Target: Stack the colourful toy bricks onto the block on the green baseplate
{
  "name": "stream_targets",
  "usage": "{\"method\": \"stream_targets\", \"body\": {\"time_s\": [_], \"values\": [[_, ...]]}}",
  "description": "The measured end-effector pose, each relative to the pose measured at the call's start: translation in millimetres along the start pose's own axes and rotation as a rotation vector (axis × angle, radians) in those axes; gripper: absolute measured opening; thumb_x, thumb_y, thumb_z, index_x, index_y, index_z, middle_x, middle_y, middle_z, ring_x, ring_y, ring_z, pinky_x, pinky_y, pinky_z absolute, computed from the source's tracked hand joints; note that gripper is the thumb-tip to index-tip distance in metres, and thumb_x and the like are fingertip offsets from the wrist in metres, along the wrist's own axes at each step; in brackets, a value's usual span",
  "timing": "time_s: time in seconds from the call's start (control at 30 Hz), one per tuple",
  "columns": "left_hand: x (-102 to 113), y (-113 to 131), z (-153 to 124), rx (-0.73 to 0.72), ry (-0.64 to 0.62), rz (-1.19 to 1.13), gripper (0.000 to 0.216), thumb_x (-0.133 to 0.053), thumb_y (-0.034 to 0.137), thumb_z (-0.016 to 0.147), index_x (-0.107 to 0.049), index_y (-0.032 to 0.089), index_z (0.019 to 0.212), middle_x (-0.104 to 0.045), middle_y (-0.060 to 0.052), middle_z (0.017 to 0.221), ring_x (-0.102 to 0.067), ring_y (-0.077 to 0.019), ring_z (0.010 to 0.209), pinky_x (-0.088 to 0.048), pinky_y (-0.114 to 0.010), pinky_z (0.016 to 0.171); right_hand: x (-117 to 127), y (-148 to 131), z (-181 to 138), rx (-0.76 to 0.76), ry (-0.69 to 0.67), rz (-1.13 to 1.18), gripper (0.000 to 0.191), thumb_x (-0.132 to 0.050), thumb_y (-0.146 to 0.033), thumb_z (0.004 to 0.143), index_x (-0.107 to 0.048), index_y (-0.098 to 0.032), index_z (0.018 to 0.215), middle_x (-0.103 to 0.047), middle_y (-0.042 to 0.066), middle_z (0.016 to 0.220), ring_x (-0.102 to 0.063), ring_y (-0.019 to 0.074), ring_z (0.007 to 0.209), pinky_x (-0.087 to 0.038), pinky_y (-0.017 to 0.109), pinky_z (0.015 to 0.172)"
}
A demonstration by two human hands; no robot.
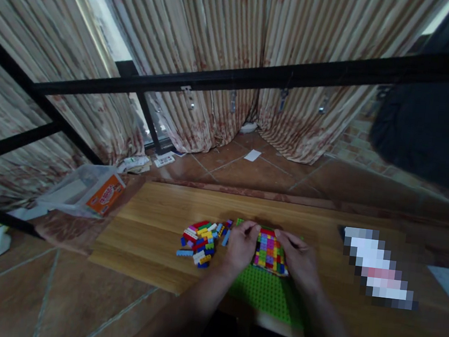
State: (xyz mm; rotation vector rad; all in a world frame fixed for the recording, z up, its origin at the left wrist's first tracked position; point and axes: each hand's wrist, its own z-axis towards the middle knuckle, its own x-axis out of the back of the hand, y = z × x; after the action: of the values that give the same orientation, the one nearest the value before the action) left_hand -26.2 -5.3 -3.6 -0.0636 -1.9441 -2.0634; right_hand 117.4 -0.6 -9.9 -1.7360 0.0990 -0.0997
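Observation:
A flat block of multicoloured toy building bricks (269,252) sits on a green studded baseplate (265,292) on the wooden table. My left hand (242,243) is closed at the block's far left corner, thumb and fingertips pressed together against it. At the far right corner my right hand (301,256) grips in the same way, its fingers curled. A red row runs along the block's far edge between the two thumbs. Whether a separate small brick is between my fingertips I cannot make out. Just left of my left hand lies a loose pile of mixed bricks (202,239).
The wooden table (139,234) carries a blurred-out flat object (375,267) on the right. A clear plastic box (72,186) with an orange label stands on the floor to the left. Beyond the table are a black metal bar (226,85) and striped curtains (215,32).

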Motion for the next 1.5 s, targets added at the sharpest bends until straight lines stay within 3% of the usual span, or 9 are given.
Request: {"method": "stream_targets", "body": {"time_s": [0.23, 0.73, 1.03, 1.3, 1.5], "values": [[-6, -1, -6, -0.012, 0.052, -0.057, 0.021, -0.049, 0.029, 0.086, -0.068, 0.019, 0.088, -0.069, -0.004, 0.089, -0.062, -0.0160, 0.084, -0.049, -0.029, 0.080, -1, -6, -3, -0.040, 0.019, 0.010, 0.042, -0.075, -0.054, 0.060, -0.075, -0.018, 0.083, -0.073, 0.005, 0.077, -0.066, 0.0193, 0.064, -0.054, 0.030, 0.060], [-9, -5, -5, 0.074, 0.063, -0.161, 0.020, -0.053, 0.032, 0.083, -0.068, 0.018, 0.081, -0.068, -0.002, 0.081, -0.062, -0.0152, 0.077, -0.050, -0.026, 0.071, 0, -1, -1, 0.057, 0.007, -0.022, 0.043, -0.072, -0.055, 0.064, -0.075, -0.019, 0.088, -0.073, 0.007, 0.088, -0.067, 0.0223, 0.077, -0.055, 0.033, 0.069], [-12, -5, -5, 0.117, 0.086, -0.213, 0.018, -0.054, 0.030, 0.081, -0.068, 0.017, 0.079, -0.068, -0.002, 0.079, -0.061, -0.0151, 0.074, -0.050, -0.026, 0.069, -2, -6, -2, 0.030, -0.007, -0.045, 0.045, -0.072, -0.056, 0.064, -0.075, -0.017, 0.087, -0.073, 0.006, 0.078, -0.065, 0.0198, 0.066, -0.053, 0.030, 0.061], [-7, -3, -3, 0.150, 0.046, -0.237, 0.029, -0.048, 0.039, 0.086, -0.069, 0.020, 0.095, -0.068, -0.002, 0.083, -0.061, -0.0139, 0.074, -0.049, -0.024, 0.065, -3, -4, -2, 0.016, -0.020, 0.012, 0.048, -0.072, -0.058, 0.061, -0.075, -0.017, 0.087, -0.073, 0.006, 0.076, -0.065, 0.0199, 0.063, -0.054, 0.031, 0.059], [-9, -4, 0, 0.118, -0.028, -0.183, 0.035, -0.052, 0.045, 0.081, -0.063, 0.017, 0.065, -0.057, 0.002, 0.058, -0.050, -0.0110, 0.056, -0.042, -0.021, 0.052, -2, 2, 1, 0.019, -0.024, 0.024, 0.047, -0.072, -0.058, 0.062, -0.075, -0.017, 0.086, -0.073, 0.005, 0.074, -0.065, 0.0191, 0.062, -0.053, 0.030, 0.059]]}}
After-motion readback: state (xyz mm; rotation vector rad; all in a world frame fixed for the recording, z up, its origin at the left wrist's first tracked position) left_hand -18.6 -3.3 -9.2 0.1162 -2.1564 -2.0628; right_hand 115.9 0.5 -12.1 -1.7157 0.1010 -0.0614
